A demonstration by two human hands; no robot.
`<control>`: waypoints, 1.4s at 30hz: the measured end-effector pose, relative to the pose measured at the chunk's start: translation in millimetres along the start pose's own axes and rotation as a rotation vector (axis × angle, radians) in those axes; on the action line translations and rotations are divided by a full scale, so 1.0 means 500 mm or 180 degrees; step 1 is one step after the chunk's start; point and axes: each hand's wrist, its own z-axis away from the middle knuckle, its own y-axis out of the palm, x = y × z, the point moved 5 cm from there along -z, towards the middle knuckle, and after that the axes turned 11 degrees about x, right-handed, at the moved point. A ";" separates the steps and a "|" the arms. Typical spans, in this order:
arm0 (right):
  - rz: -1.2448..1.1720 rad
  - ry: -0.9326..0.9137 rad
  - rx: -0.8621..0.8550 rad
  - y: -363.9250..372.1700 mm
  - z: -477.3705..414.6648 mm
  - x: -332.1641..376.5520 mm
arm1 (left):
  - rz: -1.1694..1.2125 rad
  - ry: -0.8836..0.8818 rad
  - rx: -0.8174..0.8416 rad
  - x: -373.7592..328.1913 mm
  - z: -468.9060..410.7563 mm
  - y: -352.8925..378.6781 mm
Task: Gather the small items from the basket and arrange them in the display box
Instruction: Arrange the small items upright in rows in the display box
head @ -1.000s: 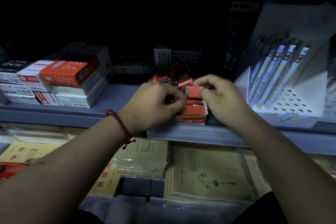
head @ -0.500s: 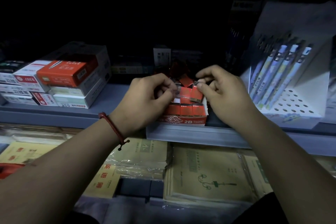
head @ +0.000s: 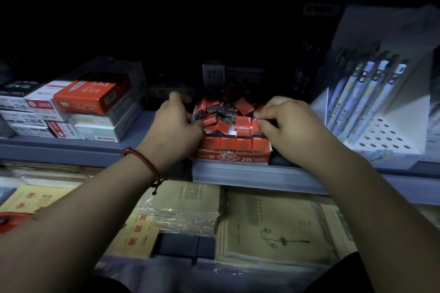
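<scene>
A red display box marked 2B stands at the shelf's front edge. A neat front row of small red packets fills it, with several more lying loose and jumbled behind. My left hand rests against the box's left side, fingers curled around its wall. My right hand is at the box's right side, thumb and forefinger pinched on a small red packet in the pile. No basket shows in this view.
Stacked red and white stationery boxes sit on the shelf to the left. A white pen display stand with several pens is on the right. Wrapped notebooks lie on the lower shelf. The shelf's back is dark.
My left hand has moved from the middle of the pile out to the box's left wall. My right hand has lowered to the right side of the pile. More loose packets show.
</scene>
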 end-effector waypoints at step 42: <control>-0.0431 0.0185 0.0312 0.022 -0.013 0.050 | -0.1484 0.1507 0.0556 -0.087 0.041 0.003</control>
